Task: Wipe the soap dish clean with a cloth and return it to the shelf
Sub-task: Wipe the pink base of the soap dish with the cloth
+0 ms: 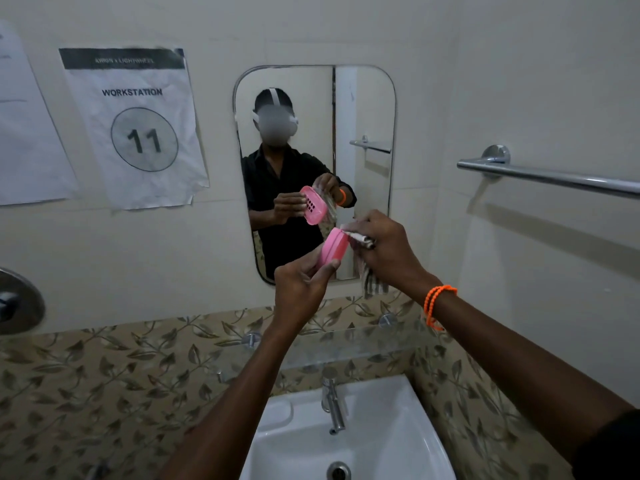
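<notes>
A pink soap dish [333, 248] is held up in front of the mirror, tilted on its edge, with my left hand [300, 293] gripping its lower end. My right hand [384, 244] clutches a checked cloth [371, 279] and presses a bunched part of it against the dish's upper right edge; the rest of the cloth hangs below the hand. The mirror reflection shows the dish's slotted inner face. A glass shelf [349, 344] runs along the wall under the mirror, above the sink.
A white sink [388, 445] with a chrome tap [333, 403] lies below my arms. A mirror [363, 109] hangs straight ahead, a chrome towel bar [550, 176] at right. Paper signs [138, 129] are taped at left, and a round wall valve [17, 301] sits at the far left.
</notes>
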